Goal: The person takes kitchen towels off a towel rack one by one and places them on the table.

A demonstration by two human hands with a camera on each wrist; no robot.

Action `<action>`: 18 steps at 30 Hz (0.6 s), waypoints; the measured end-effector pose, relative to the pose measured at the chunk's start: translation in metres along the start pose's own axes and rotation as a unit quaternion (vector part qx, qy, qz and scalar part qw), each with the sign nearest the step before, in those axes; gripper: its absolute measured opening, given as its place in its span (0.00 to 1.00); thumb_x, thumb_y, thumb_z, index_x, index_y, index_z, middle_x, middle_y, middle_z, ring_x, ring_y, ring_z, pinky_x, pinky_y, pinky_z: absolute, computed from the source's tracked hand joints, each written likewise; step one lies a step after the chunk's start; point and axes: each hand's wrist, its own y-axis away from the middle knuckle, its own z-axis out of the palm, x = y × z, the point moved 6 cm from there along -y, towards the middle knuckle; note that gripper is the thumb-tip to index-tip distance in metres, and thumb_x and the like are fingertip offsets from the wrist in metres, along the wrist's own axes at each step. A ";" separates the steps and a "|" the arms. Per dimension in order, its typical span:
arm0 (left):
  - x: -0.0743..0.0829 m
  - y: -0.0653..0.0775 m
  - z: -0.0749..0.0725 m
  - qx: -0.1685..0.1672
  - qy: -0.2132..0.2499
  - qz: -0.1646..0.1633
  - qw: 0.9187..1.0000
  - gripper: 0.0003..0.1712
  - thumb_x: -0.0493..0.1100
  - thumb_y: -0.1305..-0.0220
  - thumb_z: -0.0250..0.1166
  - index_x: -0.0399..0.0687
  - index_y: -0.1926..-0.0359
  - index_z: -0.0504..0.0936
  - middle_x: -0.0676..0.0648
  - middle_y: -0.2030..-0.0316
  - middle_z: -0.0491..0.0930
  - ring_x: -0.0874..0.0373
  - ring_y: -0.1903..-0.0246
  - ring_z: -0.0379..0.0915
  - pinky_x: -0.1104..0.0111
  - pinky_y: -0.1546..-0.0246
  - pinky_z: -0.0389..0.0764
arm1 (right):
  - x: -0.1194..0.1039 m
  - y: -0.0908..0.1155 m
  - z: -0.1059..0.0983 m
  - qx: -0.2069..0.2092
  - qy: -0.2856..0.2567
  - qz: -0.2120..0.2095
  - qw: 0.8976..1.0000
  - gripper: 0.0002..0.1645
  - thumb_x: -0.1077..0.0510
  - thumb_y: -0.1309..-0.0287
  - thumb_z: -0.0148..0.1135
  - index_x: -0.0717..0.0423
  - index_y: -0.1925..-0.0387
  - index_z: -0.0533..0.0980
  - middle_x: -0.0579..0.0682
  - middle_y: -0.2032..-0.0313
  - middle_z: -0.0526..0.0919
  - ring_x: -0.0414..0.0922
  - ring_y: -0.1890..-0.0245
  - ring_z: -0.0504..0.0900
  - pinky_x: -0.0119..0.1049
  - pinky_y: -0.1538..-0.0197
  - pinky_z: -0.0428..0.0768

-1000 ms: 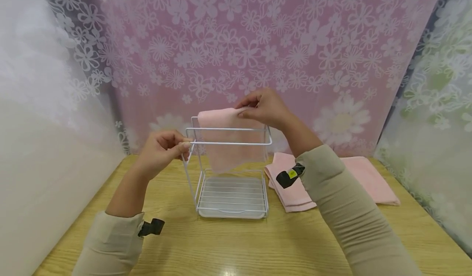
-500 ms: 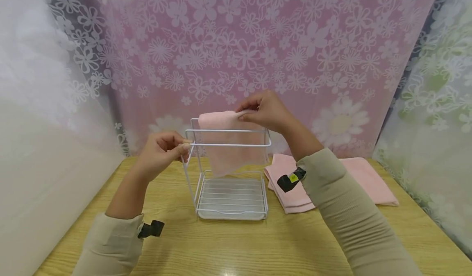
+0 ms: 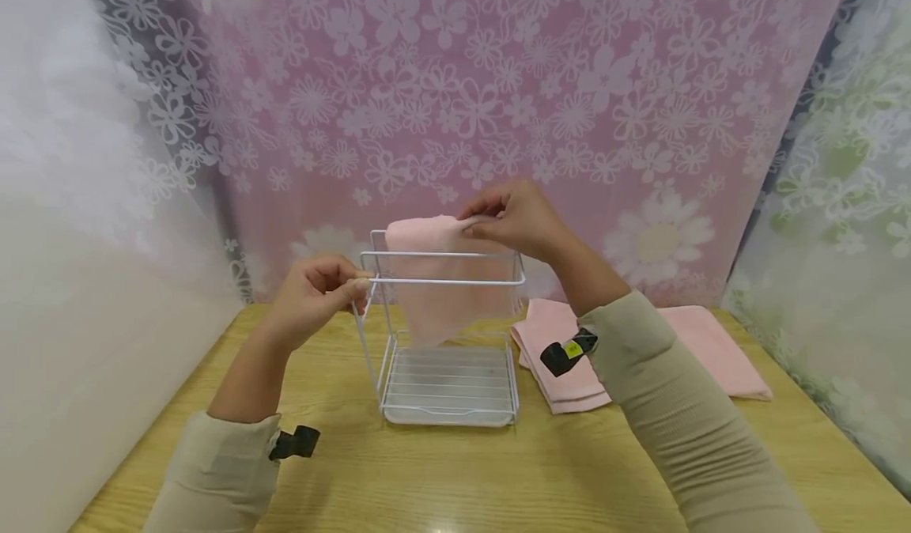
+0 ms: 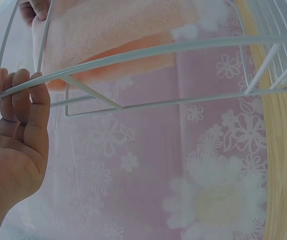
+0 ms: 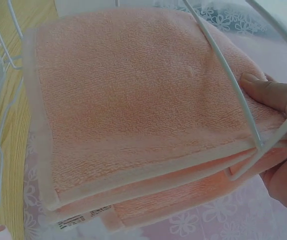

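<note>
A white wire rack (image 3: pixel 448 281) stands on the wooden table. My left hand (image 3: pixel 316 292) grips its upper left side bar between thumb and fingers; the left wrist view shows the fingers (image 4: pixel 21 100) curled round the wire. Toward the rack's back, a folded pink towel (image 3: pixel 425 236) hangs over a top bar, its lower part seen behind the front wires. The top right of the towel is pinched by my right hand (image 3: pixel 523 221). In the right wrist view, the towel (image 5: pixel 123 95) shows layered edges and a printed label (image 5: pixel 83 217) beneath.
Two more folded pink towels lie right of the rack, one nearer (image 3: pixel 541 327) and one farther right (image 3: pixel 704 351), partly hidden by my right sleeve. A pale tray (image 3: pixel 455 419) sits under the rack's wire shelf. Floral curtains (image 3: pixel 655 122) rise behind the table.
My right hand has come down slightly with the towel's top edge, and the towel's lower left corner hangs a little lower. The left hand keeps its grip on the rack.
</note>
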 end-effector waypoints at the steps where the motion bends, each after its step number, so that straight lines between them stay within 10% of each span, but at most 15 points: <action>1: 0.000 0.000 0.000 0.001 0.000 0.000 1.000 0.06 0.29 0.34 0.60 0.25 0.67 0.77 0.44 0.77 0.80 0.54 0.77 0.78 0.66 0.70 0.84 | 0.000 0.001 0.000 -0.001 0.001 0.002 1.000 0.06 0.60 0.49 0.75 0.53 0.66 0.87 0.46 0.67 0.86 0.45 0.69 0.78 0.33 0.70 0.78; 18: 0.002 0.000 0.001 0.001 -0.008 0.006 1.000 0.10 0.30 0.34 0.62 0.21 0.66 0.75 0.43 0.76 0.80 0.54 0.77 0.77 0.67 0.71 0.83 | -0.006 0.013 0.000 -0.004 -0.015 -0.007 1.000 0.08 0.60 0.49 0.75 0.56 0.65 0.87 0.50 0.65 0.87 0.45 0.66 0.79 0.30 0.69 0.77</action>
